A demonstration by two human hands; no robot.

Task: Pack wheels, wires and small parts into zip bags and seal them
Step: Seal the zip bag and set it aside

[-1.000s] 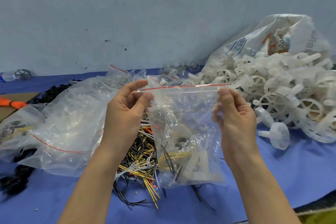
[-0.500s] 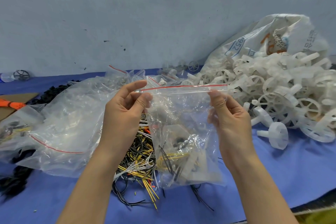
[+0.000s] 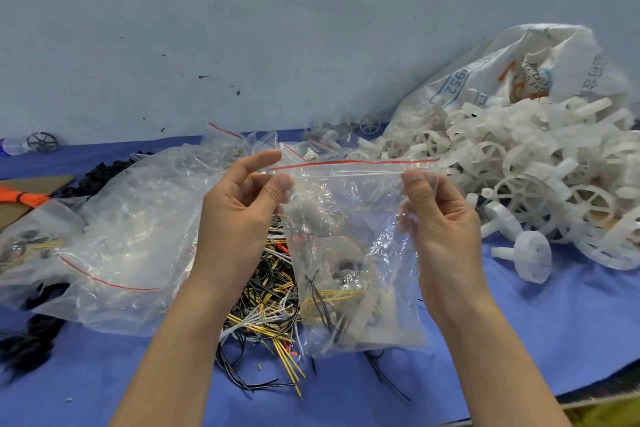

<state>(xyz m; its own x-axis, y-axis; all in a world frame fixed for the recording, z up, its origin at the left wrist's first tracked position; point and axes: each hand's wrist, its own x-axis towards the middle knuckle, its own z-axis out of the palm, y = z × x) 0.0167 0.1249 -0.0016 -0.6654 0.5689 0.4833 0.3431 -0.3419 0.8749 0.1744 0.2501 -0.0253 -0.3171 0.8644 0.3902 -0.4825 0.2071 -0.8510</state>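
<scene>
Clear zip bag (image 3: 356, 253) with red top stripe; white wheels (image 3: 519, 184); yellow-black-white wires (image 3: 266, 305); blue tablecloth (image 3: 519, 340).

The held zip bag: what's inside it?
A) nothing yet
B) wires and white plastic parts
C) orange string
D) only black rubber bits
B: through the clear zip bag, pinched at its top corners by the left hand and right hand, yellow and black wires and white parts show.

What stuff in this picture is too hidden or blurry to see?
Head view, the only one:
- Small parts in the held bag: blurred by crinkled plastic.
- Right hand fingers: behind the bag.
- Wire pile: partly covered by the left hand and bag.
- Sack print: too small.
</scene>
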